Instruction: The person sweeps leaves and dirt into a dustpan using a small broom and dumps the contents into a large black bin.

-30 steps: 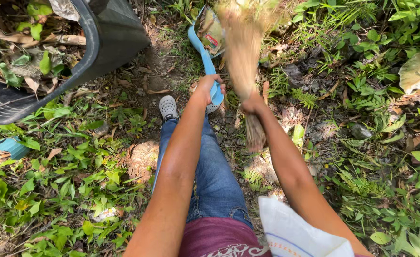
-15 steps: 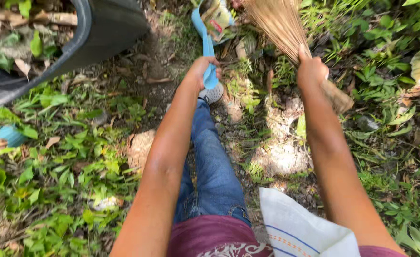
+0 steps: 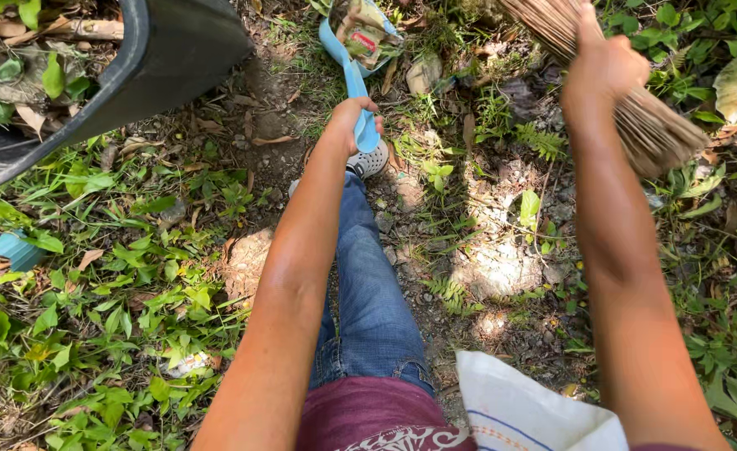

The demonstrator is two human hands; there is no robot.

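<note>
Fingers of the left hand (image 3: 353, 117) wrap the blue dustpan (image 3: 353, 63) handle, while the right hand (image 3: 602, 71) clasps a straw broom (image 3: 636, 117).

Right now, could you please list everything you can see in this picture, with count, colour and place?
light blue plastic dustpan: one, blue, top centre, holding litter, handle in left hand
bundled straw broom: one, tan, top right, gripped by right hand
black plastic bin: one, black, top left, tilted, holding dry leaves
small teal scrap: one, teal, left edge among weeds
white woven sack: one, white, bottom centre
grey perforated shoe: one, grey, under dustpan handle
left hand: around handle
right hand: around broom
</note>
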